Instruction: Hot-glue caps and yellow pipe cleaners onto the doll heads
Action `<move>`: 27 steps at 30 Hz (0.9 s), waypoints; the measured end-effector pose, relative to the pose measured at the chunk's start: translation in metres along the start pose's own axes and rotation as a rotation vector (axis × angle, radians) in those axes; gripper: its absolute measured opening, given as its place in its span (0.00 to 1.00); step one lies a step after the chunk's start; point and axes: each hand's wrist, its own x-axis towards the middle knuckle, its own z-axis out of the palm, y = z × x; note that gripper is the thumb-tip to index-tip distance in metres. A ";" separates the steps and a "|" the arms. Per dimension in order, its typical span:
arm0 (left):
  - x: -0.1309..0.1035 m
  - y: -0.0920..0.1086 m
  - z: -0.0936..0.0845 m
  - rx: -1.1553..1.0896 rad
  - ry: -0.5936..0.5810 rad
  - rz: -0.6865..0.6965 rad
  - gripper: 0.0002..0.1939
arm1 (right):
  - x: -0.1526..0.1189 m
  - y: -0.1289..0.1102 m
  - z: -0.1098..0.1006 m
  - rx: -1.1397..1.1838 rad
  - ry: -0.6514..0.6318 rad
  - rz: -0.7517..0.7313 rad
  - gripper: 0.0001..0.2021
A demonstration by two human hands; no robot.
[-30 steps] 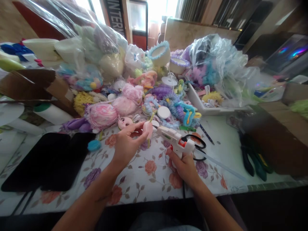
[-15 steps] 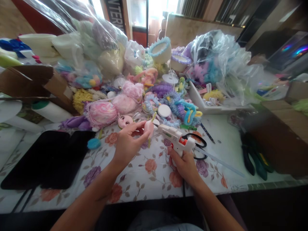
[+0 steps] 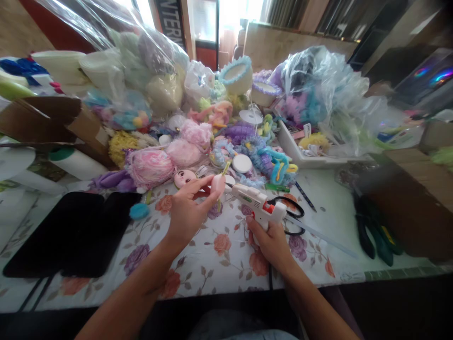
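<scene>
Pinched between the thumb and fingers of my left hand (image 3: 186, 210) is a small pale pink rounded piece (image 3: 218, 185) with a yellow-green strip along its edge. My right hand (image 3: 271, 241) is wrapped round the handle of a white glue gun (image 3: 256, 200), which has a red trigger and a clear glue stick (image 3: 322, 234) sticking out behind. The nozzle points left, very close to the pink piece; whether they touch I cannot tell. Just beyond my left fingers lies a pink doll face (image 3: 184, 177). Black-handled scissors (image 3: 295, 212) rest partly behind the gun.
Pink yarn (image 3: 150, 166), fuzzy stems (image 3: 278, 165) and a white disc (image 3: 241, 163) crowd the table's back. A black tablet-like slab (image 3: 53, 231) and a blue pompom (image 3: 139, 211) lie left. Pliers (image 3: 377, 231), a pencil (image 3: 306, 196) and a cardboard box (image 3: 421, 198) are right.
The pink piece has turned slightly in my left fingers, and its strip now leans a little differently. My right hand and the glue gun have hardly moved.
</scene>
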 end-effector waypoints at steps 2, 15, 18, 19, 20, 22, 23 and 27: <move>0.000 -0.003 0.000 -0.005 0.004 0.030 0.19 | 0.001 0.000 0.000 0.004 0.006 -0.011 0.18; 0.000 -0.009 0.002 -0.004 0.052 0.120 0.18 | 0.001 0.000 0.000 -0.032 -0.001 -0.005 0.19; 0.001 -0.011 0.002 -0.006 0.056 0.139 0.18 | 0.001 0.000 0.000 -0.040 -0.009 -0.010 0.20; 0.001 -0.012 0.002 -0.004 0.057 0.147 0.18 | 0.001 0.000 0.000 -0.044 -0.011 -0.012 0.20; 0.001 -0.012 0.002 -0.003 0.060 0.154 0.18 | 0.002 0.000 0.000 -0.048 -0.014 -0.012 0.20; 0.001 -0.013 0.003 -0.002 0.069 0.169 0.17 | 0.002 0.000 0.000 -0.053 -0.016 -0.010 0.21; 0.001 -0.014 0.003 -0.003 0.075 0.176 0.17 | 0.002 0.000 0.000 -0.054 -0.016 -0.009 0.21; 0.001 -0.017 0.004 -0.001 0.096 0.193 0.17 | 0.001 -0.002 0.000 -0.045 -0.015 -0.002 0.20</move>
